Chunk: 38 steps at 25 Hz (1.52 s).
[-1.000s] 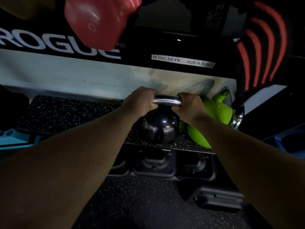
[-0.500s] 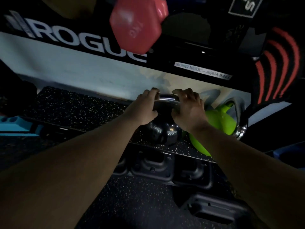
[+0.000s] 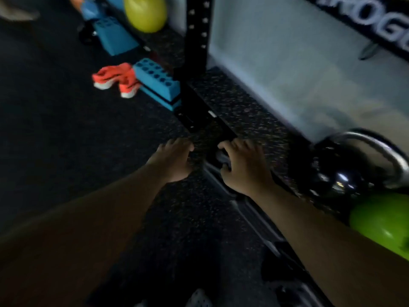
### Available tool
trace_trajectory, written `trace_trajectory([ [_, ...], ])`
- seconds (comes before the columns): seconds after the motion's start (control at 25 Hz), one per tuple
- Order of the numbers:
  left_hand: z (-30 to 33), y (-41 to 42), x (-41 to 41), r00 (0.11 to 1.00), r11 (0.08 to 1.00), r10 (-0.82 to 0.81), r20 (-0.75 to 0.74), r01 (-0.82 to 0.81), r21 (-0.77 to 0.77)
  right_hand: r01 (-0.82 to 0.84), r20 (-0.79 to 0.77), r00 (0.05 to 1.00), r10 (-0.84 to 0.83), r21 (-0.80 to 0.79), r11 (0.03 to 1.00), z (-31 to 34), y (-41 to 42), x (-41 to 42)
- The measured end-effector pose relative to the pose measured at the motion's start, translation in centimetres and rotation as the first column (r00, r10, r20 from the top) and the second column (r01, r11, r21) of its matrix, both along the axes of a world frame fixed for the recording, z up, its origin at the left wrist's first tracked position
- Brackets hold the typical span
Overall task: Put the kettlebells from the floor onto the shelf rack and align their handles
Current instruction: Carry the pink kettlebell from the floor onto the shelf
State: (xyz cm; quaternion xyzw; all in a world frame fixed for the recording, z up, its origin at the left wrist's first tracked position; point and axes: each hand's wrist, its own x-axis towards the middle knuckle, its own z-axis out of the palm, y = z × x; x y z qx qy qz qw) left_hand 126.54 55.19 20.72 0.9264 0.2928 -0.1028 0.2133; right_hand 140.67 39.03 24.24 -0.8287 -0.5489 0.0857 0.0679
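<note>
A black kettlebell with a chrome handle stands on the speckled shelf of the rack at the right. A green kettlebell sits beside it, nearer to me and cut off by the frame's edge. Both of my hands are away from them, to their left. My left hand hovers over the floor in front of the shelf, holding nothing. My right hand is at the shelf's front edge, fingers spread and slightly curled, with nothing in it. The picture is blurred.
A black rack upright rises at the shelf's left end. Beyond it lie blue blocks, orange shoes and a yellow-green ball. Dark speckled floor spreads to the left. Black objects sit under the shelf.
Both hands have let go of the black kettlebell's handle and moved left. The view has swung left, so the kettlebells now sit at the right edge.
</note>
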Motion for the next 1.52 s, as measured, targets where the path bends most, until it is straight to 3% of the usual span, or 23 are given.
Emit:
trace_trajectory([
  [0.16, -4.4, 1.6, -19.7, 0.944, 0.956, 0.29, -0.156, -0.293, 0.001, -0.281, -0.051, 0.959, 0.278, -0.051, 0.958, -4.0, 6.5, -12.9],
  [0.32, -9.1, -3.2, -40.0, 0.722, 0.747, 0.629, -0.288, -0.664, -0.03, -0.575, -0.097, 0.818, 0.567, -0.133, 0.807, -7.9, 10.6, -28.9],
  [0.52, -14.8, -13.1, -55.5, 0.506, 0.506, 0.767, -0.394, -0.855, -0.113, -0.759, -0.132, 0.647, 0.751, -0.206, 0.618, -15.5, 9.4, -45.4],
  [0.64, -19.2, -17.8, -60.2, 0.442, 0.408, 0.769, -0.461, -0.895, -0.177, -0.818, -0.142, 0.55, 0.823, -0.291, 0.497, -21.3, 6.7, -52.6],
  [0.88, -29.2, -24.3, -61.9, 0.449, 0.335, 0.761, -0.468, -0.89, -0.308, -0.886, -0.26, 0.335, 0.906, -0.414, 0.209, -32.1, 2.3, -58.5],
  [1.04, -31.2, -25.9, -62.0, 0.348, 0.223, 0.903, -0.252, -0.881, -0.418, -0.902, -0.455, 0.358, 0.815, -0.395, 0.176, -34.5, 3.1, -59.8],
  [1.12, -30.3, -25.4, -61.4, 0.343, 0.215, 0.909, -0.237, -0.873, -0.438, -0.896, -0.5, 0.357, 0.789, -0.421, 0.139, -33.9, 3.9, -59.6],
  [1.2, -28.8, -23.1, -61.1, 0.388, 0.256, 0.88, -0.273, -0.873, -0.415, -0.896, -0.521, 0.381, 0.764, -0.411, 0.166, -32.4, 4.9, -58.8],
  [1.28, -26.6, -19.4, -60.6, 0.487, 0.366, 0.826, -0.285, -0.847, -0.386, -0.878, -0.528, 0.454, 0.718, -0.402, 0.26, -30.2, 6.5, -57.2],
  [1.4, -22.6, -12.3, -59.0, 0.667, 0.569, 0.692, -0.278, -0.74, -0.359, -0.787, -0.527, 0.614, 0.587, -0.362, 0.499, -26.3, 8.5, -53.3],
  [1.52, -17.1, -4.5, -54.7, 0.812, 0.745, 0.536, -0.23, -0.584, -0.324, -0.592, -0.51, 0.762, 0.399, -0.299, 0.748, -21.5, 10.5, -48.2],
])
